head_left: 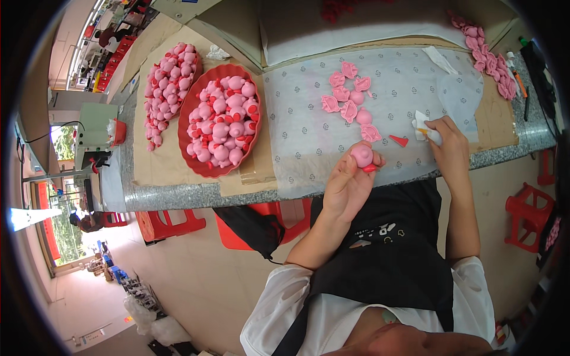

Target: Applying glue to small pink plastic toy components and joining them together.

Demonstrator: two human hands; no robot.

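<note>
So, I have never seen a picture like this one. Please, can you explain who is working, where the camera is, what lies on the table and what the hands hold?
There is no machine here: a person works with two bare hands. The single picture comes from a wide camera worn on the person's head, looking down, so straight edges bend near the rim.

The left hand holds a round pink toy body with a small red part. The right hand grips a small white tube-like tool over the table.

On the grey stone table lies a white printed sheet with pink wing-shaped pieces and one red cone. To the left stands a red tray full of pink and red figures, and a second heap beyond it.
</note>
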